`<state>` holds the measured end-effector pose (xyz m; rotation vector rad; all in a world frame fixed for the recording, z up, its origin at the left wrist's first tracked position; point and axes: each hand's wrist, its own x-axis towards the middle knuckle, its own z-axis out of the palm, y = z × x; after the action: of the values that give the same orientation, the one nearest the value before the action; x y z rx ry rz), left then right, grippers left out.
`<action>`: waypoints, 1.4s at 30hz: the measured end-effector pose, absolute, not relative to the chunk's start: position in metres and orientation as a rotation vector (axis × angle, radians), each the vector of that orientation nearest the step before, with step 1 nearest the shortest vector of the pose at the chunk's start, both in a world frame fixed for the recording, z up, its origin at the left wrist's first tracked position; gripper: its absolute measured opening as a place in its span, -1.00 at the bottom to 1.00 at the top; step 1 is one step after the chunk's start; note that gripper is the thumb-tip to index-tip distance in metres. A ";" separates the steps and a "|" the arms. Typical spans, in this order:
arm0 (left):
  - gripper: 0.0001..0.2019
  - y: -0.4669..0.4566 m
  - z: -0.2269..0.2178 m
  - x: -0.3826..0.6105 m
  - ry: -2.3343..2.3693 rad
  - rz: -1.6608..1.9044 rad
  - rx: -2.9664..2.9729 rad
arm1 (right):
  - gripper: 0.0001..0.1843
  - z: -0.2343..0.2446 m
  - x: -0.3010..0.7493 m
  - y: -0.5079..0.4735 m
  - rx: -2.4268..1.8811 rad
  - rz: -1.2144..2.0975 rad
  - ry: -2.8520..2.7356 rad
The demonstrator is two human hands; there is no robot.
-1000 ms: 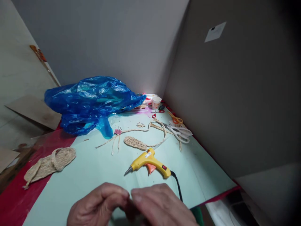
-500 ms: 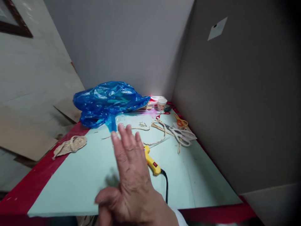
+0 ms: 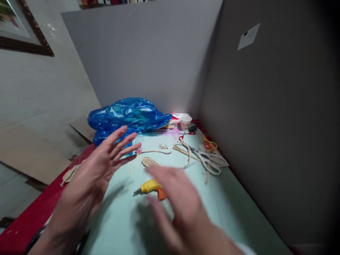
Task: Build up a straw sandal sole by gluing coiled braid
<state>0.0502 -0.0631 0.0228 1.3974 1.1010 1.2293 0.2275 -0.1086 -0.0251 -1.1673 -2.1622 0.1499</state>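
Note:
My left hand (image 3: 106,161) is raised over the left part of the table, its fingers spread with nothing in them. Lower and to the right, my right hand (image 3: 179,194) is smeared by motion; its thumb and fingers are apart, and I see nothing held. It hovers over a yellow hot glue gun (image 3: 151,185) with an orange trigger, hiding the handle. The gun lies with its nozzle pointing left. Behind the gun lies a small coiled straw-cord piece (image 3: 149,162), partly covered by my right hand. Another woven straw piece (image 3: 69,176) shows at the left edge, partly behind my left wrist.
A crumpled blue plastic bag (image 3: 130,115) lies at the back left. Braided straw cord (image 3: 156,152) curves across the middle. White scissors (image 3: 208,163), orange-yellow scissors (image 3: 209,142), red scissors (image 3: 182,137) and a paper cup (image 3: 186,122) are at the back right, beside grey panels (image 3: 148,53).
My left hand has come into view with its fingers spread. My right hand has moved lower and to the right, uncovering the gun's nozzle and the coiled piece. The view has shifted slightly.

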 end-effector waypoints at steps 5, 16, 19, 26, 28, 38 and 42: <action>-0.64 0.013 -0.019 0.031 1.530 0.901 1.912 | -0.75 -0.032 0.286 -0.030 -1.604 0.249 -2.259; -0.69 0.050 -0.071 0.042 1.426 0.485 2.140 | -0.82 -0.057 0.302 -0.002 -1.552 0.464 -2.657; -0.62 0.051 -0.071 0.051 1.444 0.459 2.174 | -0.78 -0.060 0.300 -0.003 -1.552 0.451 -2.639; -0.66 0.055 -0.072 0.065 1.559 0.433 2.110 | -0.84 -0.059 0.292 0.002 -1.555 0.518 -2.595; -0.67 0.057 -0.074 0.068 1.586 0.411 2.092 | -0.84 -0.059 0.289 0.003 -1.551 0.520 -2.595; -0.68 0.066 -0.082 0.077 1.436 0.532 1.803 | -0.80 -0.072 0.283 0.003 -1.599 0.348 -2.546; -0.64 0.057 -0.071 0.068 1.217 0.654 1.555 | -0.85 -0.068 0.284 0.003 -1.490 0.241 -2.440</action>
<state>0.0684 0.0572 -0.0711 1.5546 1.2173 0.6538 0.2842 0.0029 -0.0679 -1.4901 -2.4397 0.2409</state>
